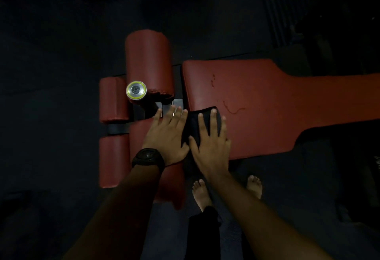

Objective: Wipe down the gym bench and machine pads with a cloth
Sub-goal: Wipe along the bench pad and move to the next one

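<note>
Cloth (192, 124) under R hand (211, 149) at bench (267, 103) edge.

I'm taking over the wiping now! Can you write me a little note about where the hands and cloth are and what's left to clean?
Left hand: flat, fingers straight, resting on the small red pad beside the bench pad; it holds nothing.
Right hand: flat, fingers spread, pressing the dark cloth onto the bench pad's near left corner.
Done: cannot tell which parts were wiped.
Left: wet streaks show on the bench pad beyond the cloth. The big roller pad and the short roller pads probably need wiping too.
</note>
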`<move>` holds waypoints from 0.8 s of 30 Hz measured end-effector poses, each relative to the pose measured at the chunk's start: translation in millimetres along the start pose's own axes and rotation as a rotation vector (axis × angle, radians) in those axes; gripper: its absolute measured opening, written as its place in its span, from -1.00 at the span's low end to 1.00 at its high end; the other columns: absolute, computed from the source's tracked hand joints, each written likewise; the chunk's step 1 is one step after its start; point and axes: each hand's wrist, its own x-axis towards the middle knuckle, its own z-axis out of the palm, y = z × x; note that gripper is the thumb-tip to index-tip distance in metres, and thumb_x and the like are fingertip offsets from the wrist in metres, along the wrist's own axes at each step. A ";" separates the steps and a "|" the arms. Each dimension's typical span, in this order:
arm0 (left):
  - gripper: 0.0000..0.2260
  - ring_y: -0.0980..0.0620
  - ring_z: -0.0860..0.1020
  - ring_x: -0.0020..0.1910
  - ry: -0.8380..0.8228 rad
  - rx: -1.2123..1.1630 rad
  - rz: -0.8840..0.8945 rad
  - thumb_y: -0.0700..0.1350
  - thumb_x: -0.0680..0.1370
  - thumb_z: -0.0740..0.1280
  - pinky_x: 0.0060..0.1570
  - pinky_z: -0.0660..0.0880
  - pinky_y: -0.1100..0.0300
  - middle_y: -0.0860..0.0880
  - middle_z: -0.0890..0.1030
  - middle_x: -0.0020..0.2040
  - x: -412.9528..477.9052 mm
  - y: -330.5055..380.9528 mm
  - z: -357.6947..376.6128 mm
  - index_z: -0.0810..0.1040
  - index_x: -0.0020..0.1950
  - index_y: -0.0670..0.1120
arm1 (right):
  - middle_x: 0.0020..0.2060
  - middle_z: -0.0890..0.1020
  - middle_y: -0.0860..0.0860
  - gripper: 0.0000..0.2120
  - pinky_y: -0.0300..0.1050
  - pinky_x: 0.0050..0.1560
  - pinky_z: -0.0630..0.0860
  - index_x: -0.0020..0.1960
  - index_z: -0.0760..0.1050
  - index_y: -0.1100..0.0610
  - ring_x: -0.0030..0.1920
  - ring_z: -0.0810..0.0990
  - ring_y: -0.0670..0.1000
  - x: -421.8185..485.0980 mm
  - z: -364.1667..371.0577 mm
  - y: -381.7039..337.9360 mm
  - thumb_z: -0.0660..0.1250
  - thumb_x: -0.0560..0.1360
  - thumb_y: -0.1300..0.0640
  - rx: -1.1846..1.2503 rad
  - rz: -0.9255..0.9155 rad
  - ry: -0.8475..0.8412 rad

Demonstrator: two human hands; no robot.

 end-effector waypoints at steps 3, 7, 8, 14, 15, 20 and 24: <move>-0.16 -0.14 0.22 0.59 -0.039 0.012 -0.001 0.21 0.38 0.19 0.54 0.10 -0.25 -0.17 0.33 0.57 1.1 0.0 -0.2 0.28 0.59 -0.19 | 0.64 0.04 0.11 -0.27 0.28 0.25 0.48 0.64 0.10 -0.02 0.58 0.13 0.30 28.3 -1.6 3.9 0.29 0.57 -0.16 -0.034 -0.074 0.015; -0.15 -0.14 0.20 0.59 -0.024 0.022 -0.015 0.22 0.37 0.14 0.54 0.10 -0.25 -0.16 0.32 0.58 1.5 0.9 0.7 0.26 0.60 -0.18 | 0.65 0.03 0.07 -0.30 0.26 0.20 0.50 0.65 0.07 -0.06 0.59 0.10 0.29 60.4 -8.5 -0.5 0.25 0.59 -0.12 -0.077 -0.072 0.011; -0.15 -0.15 0.20 0.60 -0.022 0.024 -0.018 0.22 0.38 0.15 0.54 0.09 -0.25 -0.16 0.31 0.58 1.5 0.9 1.6 0.26 0.60 -0.18 | 0.65 0.04 0.06 -0.30 0.25 0.15 0.52 0.64 0.08 -0.09 0.59 0.12 0.29 58.1 -8.3 -2.9 0.27 0.58 -0.11 -0.073 -0.035 0.025; -0.18 -0.14 0.18 0.60 -0.021 0.041 -0.023 0.22 0.42 0.15 0.54 0.05 -0.24 -0.16 0.27 0.60 0.9 2.6 3.1 0.25 0.61 -0.17 | 0.65 0.03 0.05 -0.30 0.30 0.09 0.51 0.63 0.15 -0.10 0.57 0.13 0.31 -1.2 2.9 -6.4 0.31 0.55 -0.10 -0.012 0.171 0.038; -0.20 -0.13 0.17 0.60 -0.020 0.049 -0.020 0.21 0.44 0.18 0.55 0.04 -0.23 -0.15 0.27 0.60 0.8 2.6 4.1 0.24 0.61 -0.17 | 0.65 0.04 0.07 -0.29 0.31 0.11 0.50 0.63 0.14 -0.09 0.57 0.13 0.32 -3.6 4.3 -6.5 0.31 0.55 -0.14 -0.017 0.158 0.029; -0.19 -0.13 0.21 0.59 0.020 0.068 -0.010 0.15 0.39 0.23 0.54 0.06 -0.21 -0.15 0.32 0.58 -0.8 2.1 4.9 0.29 0.59 -0.19 | 0.65 0.03 0.07 -0.28 0.29 0.26 0.44 0.64 0.10 -0.10 0.56 0.12 0.35 46.2 -4.4 3.5 0.31 0.56 -0.13 -0.041 -0.119 -0.011; -0.21 -0.12 0.24 0.58 0.032 0.072 -0.018 0.13 0.39 0.26 0.54 0.10 -0.21 -0.15 0.35 0.56 -2.0 3.2 4.3 0.31 0.58 -0.19 | 0.66 -0.06 0.02 -0.31 0.30 0.30 0.40 0.65 0.00 -0.12 0.59 0.08 0.30 81.7 -17.1 12.4 0.21 0.62 -0.15 -0.061 -0.051 -0.057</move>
